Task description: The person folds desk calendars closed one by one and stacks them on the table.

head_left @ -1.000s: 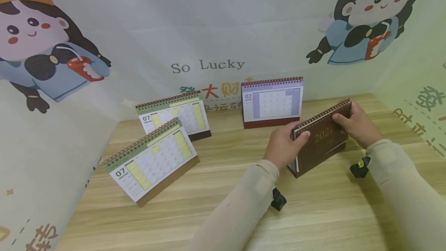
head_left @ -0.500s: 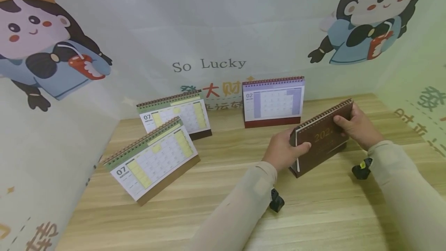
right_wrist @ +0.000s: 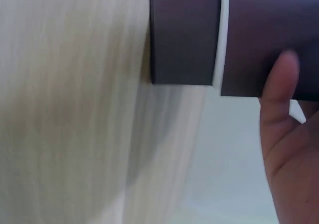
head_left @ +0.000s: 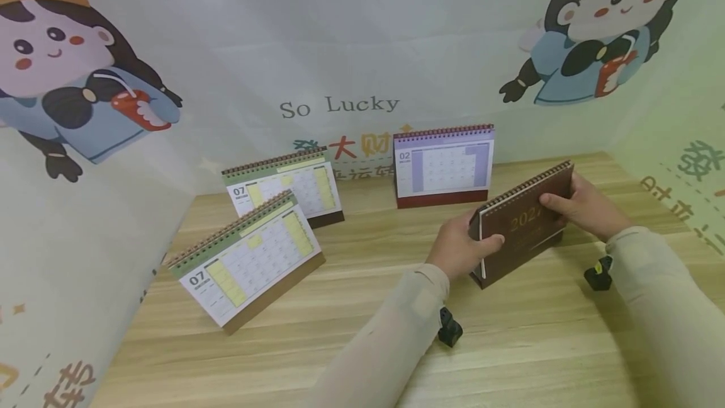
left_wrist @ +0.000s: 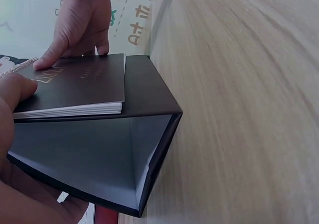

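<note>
A brown spiral-bound desk calendar (head_left: 523,225) with gold "2027" lettering stands at an angle on the right of the table. My left hand (head_left: 460,247) grips its near left end, thumb on the cover and fingers behind. At the other end, my right hand (head_left: 591,206) holds it with the thumb on the front; the fingers behind are mostly hidden. In the left wrist view, the hollow triangular stand (left_wrist: 79,154) shows from its open side, with white page edges above. The right wrist view shows the right thumb (right_wrist: 281,79) against the dark cover.
Behind, a purple desk calendar (head_left: 444,169) showing "02" stands near the wall. On the left are two green-and-yellow "07" calendars, a nearer one (head_left: 255,263) overlapping a farther one (head_left: 308,187). Printed cloth walls enclose the wooden table (head_left: 362,307).
My right wrist has shifted slightly right and the right thumb a little lower on the cover. The brown calendar, my left hand and the other calendars stay nearly in place.
</note>
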Tool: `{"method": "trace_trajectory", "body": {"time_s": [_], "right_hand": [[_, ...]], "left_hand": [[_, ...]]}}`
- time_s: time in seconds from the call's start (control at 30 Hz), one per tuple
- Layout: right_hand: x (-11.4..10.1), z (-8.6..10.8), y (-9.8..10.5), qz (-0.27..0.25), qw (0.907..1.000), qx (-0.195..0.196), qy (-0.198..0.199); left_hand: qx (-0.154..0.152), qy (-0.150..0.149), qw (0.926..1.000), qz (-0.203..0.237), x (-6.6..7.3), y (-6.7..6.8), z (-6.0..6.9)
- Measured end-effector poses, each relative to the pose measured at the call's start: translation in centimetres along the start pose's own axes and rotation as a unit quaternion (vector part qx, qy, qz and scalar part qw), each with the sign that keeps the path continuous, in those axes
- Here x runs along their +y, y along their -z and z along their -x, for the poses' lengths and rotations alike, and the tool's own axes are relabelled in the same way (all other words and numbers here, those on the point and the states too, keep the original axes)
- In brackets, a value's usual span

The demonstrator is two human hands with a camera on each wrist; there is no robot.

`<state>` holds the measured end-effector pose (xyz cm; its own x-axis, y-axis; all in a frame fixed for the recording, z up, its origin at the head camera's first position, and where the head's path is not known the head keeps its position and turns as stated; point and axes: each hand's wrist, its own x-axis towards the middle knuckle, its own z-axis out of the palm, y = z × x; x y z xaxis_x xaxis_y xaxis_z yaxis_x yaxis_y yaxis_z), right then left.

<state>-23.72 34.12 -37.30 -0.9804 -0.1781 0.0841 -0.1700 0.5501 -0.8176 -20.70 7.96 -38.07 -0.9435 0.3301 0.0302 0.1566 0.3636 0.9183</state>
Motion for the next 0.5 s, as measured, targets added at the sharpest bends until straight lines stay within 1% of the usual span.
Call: {"method": "trace_trajectory", "body": {"time_s": [0.1, 0.13, 0.17, 0.23, 0.37, 0.43, 0.5], "right_hand": [[-0.28, -0.07, 0.29, 0.044, 0.9990, 0.001, -0.005], [-0.31, -0.06, 0.31, 0.051, 0.9987, 0.004, -0.005], [-0.31, -0.04, 0.28, 0.046, 0.9989, 0.003, -0.003], [-0.17, 0.02, 0.12, 0.022, 0.9997, 0.003, 0.004], [0.13, 0.28, -0.34, -0.058, 0.9982, -0.002, 0.016], [0.24, 0.38, -0.50, -0.078, 0.9968, 0.001, 0.020], [0.33, 0.44, -0.61, -0.084, 0.9962, 0.005, 0.022]], "left_hand": [[0.004, 0.006, 1.0000, 0.002, 0.02, -0.01, -0.05], [0.004, 0.007, 1.0000, -0.001, 0.02, -0.03, -0.07], [0.005, 0.007, 1.0000, -0.004, 0.04, -0.03, -0.07], [0.002, 0.010, 0.9999, -0.004, 0.08, -0.06, -0.06], [-0.001, 0.012, 0.9999, 0.000, 0.19, -0.08, 0.04], [-0.002, 0.013, 0.9999, 0.002, 0.21, -0.10, 0.08], [-0.002, 0.014, 0.9999, 0.004, 0.23, -0.11, 0.12]]}}
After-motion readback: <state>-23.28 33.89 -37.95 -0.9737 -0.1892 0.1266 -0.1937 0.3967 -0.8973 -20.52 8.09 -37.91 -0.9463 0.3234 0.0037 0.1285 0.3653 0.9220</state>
